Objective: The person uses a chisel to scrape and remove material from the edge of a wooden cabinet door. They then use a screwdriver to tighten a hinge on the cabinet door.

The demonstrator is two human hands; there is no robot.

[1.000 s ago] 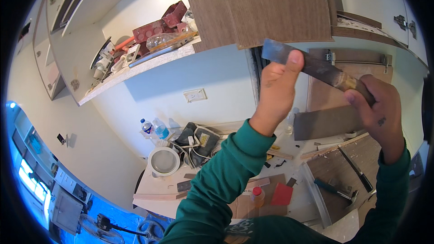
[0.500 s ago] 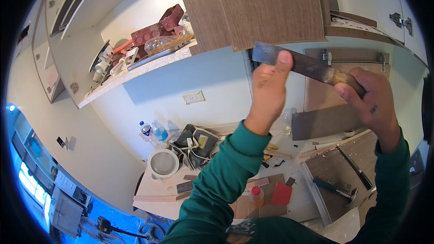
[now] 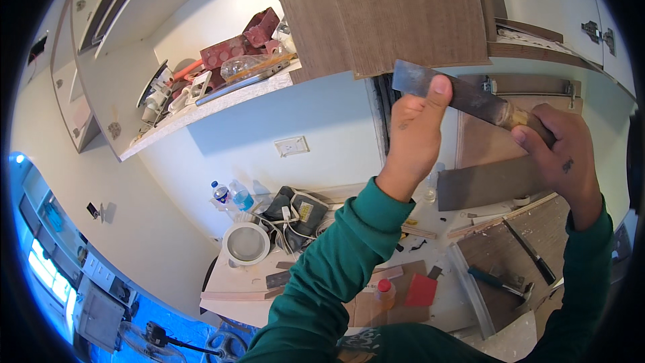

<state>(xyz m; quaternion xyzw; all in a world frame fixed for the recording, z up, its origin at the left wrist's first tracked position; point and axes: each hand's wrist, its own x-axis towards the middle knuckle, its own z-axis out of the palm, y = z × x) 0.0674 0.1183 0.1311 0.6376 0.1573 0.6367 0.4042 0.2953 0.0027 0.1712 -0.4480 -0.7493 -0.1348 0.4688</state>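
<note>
Both my hands hold a chisel-like tool [image 3: 478, 99] with a wide, flat, dark blade, pale at its far end, just below a wood-grain cabinet panel [image 3: 396, 13]. My left hand [image 3: 418, 124] is closed round the blade, its thumb lying along the upper face. Around the yellowish-brown handle, my right hand [image 3: 564, 154] is wrapped. The tool slants down to the right, its pale end close to the panel's lower edge. Whether that end touches the panel, I cannot tell.
At upper left, an open cabinet shelf [image 3: 248, 87] holds red boxes and clutter. The worktable below carries a round light fixture [image 3: 246, 243], a dark bag [image 3: 302, 215], a red-capped bottle [image 3: 385, 294], a hammer [image 3: 500, 284] and a knife-like black-handled tool [image 3: 531, 252]. A wall outlet [image 3: 291, 146] is behind.
The whole view has shifted slightly, so most things appear a little further right. Both hands keep the same grip on the chisel-like tool.
</note>
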